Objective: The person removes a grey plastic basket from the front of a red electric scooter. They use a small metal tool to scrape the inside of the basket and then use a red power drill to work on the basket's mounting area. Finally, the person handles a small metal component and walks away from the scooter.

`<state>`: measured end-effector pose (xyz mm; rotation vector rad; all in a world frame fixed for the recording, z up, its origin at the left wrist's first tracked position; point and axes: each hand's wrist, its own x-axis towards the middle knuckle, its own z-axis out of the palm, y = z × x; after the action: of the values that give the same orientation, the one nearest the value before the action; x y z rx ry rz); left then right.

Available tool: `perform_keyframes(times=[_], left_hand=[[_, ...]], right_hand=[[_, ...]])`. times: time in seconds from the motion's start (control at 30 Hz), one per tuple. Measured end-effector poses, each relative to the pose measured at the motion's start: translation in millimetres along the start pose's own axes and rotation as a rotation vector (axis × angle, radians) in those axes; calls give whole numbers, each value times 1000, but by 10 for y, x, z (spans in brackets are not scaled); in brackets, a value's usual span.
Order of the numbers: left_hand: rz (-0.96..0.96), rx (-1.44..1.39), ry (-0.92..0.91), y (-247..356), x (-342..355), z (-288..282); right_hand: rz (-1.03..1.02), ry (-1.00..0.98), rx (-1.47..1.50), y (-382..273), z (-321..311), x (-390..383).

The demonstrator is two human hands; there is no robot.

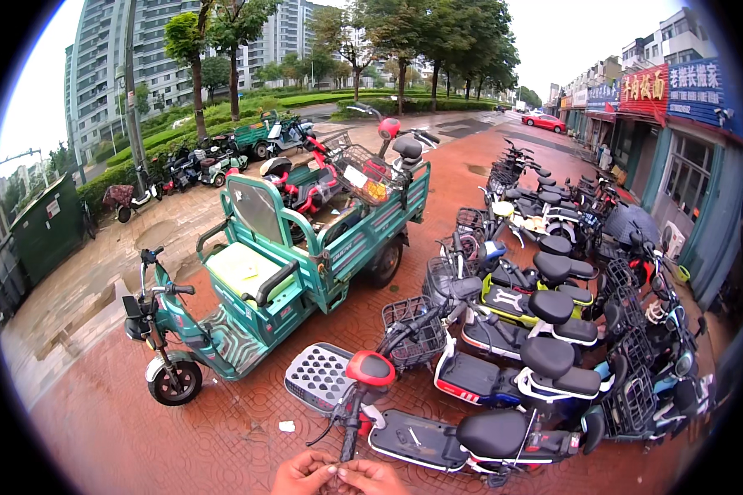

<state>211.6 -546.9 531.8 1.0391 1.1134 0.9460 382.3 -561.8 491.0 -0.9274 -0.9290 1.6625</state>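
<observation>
At the bottom edge, my left hand (302, 474) and my right hand (373, 477) come together, thumbs and fingertips pinched close. Whatever sits between them is too small to make out. Just beyond the fingertips is the black handlebar grip (349, 444) of an electric scooter with a red headlight housing (370, 369). A grey plastic basket (320, 376) with holes is fixed at its front. On its dark footboard (437, 445) lies a small metallic tool (414, 436) of a kind I cannot tell. The black seat (493, 433) is to the right.
A green cargo tricycle (260, 285) stands at left centre, carrying a red scooter (314, 177) in its bed. Several parked scooters (549, 355) crowd the right side, beside shopfronts (689, 173). A white scrap (286, 426) lies on the red paving (231, 445).
</observation>
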Motion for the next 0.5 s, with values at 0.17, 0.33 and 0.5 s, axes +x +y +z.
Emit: perform_keyframes(times=[0.17, 0.33, 0.5], left_hand=[[38, -14, 17, -146, -11, 100], [52, -32, -25, -174, -53, 213], [59, -30, -15, -190, -81, 283]], right_hand=[[-60, 17, -47, 26, -111, -114], [-107, 67, -95, 23, -184, -204], [-129, 43, -116, -47, -217, -255]])
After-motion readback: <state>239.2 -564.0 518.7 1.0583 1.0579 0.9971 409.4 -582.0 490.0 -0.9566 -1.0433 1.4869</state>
